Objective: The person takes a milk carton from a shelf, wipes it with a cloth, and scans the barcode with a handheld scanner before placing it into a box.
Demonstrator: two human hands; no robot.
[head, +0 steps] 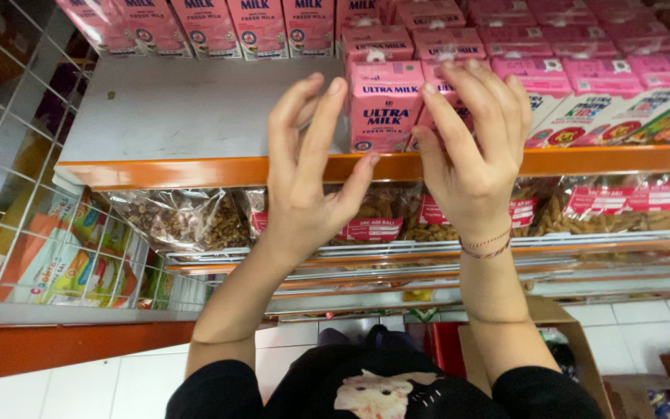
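Observation:
My left hand hovers with its fingers spread just left of a small pink milk carton at the front of the grey shelf. It holds nothing. My right hand is raised on the carton's right side, fingers curled over the neighbouring pink cartons; I cannot tell if it touches them. A braided thread bracelet circles my right wrist. The carton stands upright between both hands, near the shelf's orange front edge.
More pink cartons line the back and right of the shelf, with green-and-white cartons at far right. Clear bags of snacks lie on the shelf below. A wire rack stands at left, a cardboard box on the tiled floor.

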